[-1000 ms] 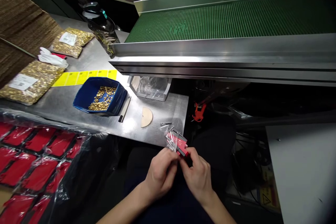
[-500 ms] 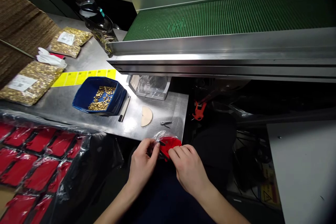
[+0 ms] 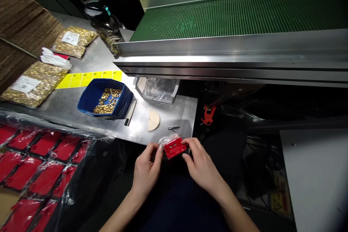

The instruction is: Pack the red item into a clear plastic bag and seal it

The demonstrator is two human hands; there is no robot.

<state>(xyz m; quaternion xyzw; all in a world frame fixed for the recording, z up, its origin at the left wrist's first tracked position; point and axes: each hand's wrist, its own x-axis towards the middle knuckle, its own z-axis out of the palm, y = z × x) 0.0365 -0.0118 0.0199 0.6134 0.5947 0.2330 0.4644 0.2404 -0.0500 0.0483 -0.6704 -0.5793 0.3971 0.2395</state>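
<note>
A small red part in a clear plastic bag is held flat between my two hands, just below the front edge of the steel worktable. My left hand pinches its left end with thumb and fingers. Its right end is gripped by my right hand. A blue tray with several small gold pieces stands on the table to the upper left of my hands.
A tan half-disc, a thin dark stick, a small metal pin and a clear plastic box lie on the table. Bags of gold pieces lie left. Bagged red parts fill the lower left. A green conveyor runs above.
The bagged red part has turned from upright to flat between my hands. Both hands have moved up, closer to the table's edge.
</note>
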